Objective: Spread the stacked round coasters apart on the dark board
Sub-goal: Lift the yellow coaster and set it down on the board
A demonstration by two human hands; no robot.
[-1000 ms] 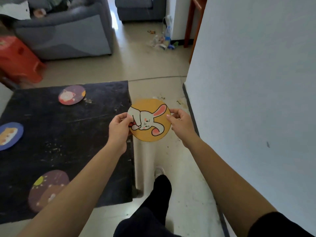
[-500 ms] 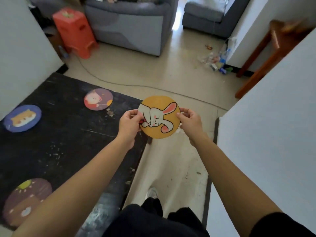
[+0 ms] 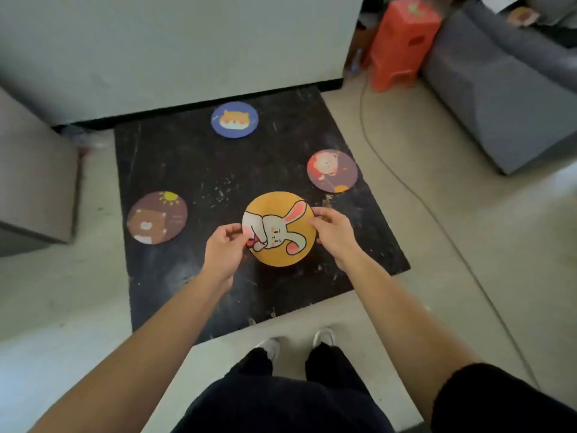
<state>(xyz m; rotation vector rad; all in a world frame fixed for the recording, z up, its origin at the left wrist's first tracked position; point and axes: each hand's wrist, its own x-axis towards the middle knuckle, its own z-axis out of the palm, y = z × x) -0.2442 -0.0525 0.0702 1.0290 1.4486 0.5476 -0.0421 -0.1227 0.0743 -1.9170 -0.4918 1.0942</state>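
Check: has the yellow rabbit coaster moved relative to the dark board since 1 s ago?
Yes. The yellow rabbit coaster, pinched by the left hand and right hand, was off the board's edge over bare floor; it is now over the dark board, near its front middle.

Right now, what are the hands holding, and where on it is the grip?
The yellow rabbit coaster, pinched at opposite rim edges: left hand on its left edge, right hand on its right edge, above the dark board.
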